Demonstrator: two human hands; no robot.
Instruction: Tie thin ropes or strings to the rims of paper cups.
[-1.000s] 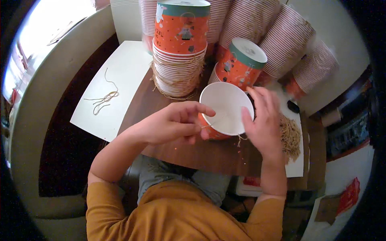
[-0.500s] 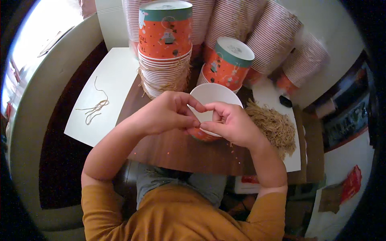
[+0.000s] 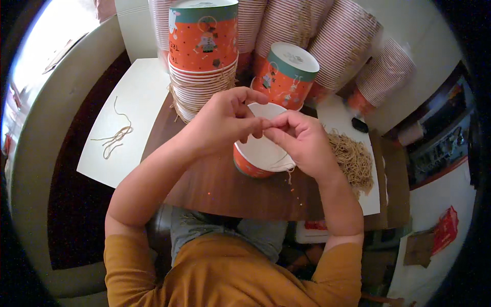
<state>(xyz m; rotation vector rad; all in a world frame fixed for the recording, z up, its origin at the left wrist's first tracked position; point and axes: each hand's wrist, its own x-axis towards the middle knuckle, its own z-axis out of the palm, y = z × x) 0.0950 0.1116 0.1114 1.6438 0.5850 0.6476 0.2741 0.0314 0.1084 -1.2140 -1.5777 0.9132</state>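
At the bottom of the frame sits the person's mustard-yellow shirt point(image 3: 225, 276), with both forearms rising from it toward the centre. Just above, in mid-frame, the left hand point(image 3: 225, 120) and right hand point(image 3: 302, 140) meet fingertip to fingertip over an orange paper cup point(image 3: 261, 153) with a white inside, which stands on the brown desk point(image 3: 215, 184). The fingers of each hand are pinched together on a thin pale string point(image 3: 283, 162); it runs down from the hands across the cup's near rim, its end hanging just past the edge.

Right of centre, a loose heap of tan strings point(image 3: 355, 158) lies on a white sheet point(image 3: 371, 202). At centre left, a few strands point(image 3: 115, 135) lie on another white sheet point(image 3: 133, 97).

Further up, a stack of orange cups point(image 3: 203, 61) stands at upper centre, with a single upside-down orange cup point(image 3: 284, 74) just right of it, close behind the hands. Along the top edge, long rows of nested striped cups point(image 3: 327, 36) lean across the frame.
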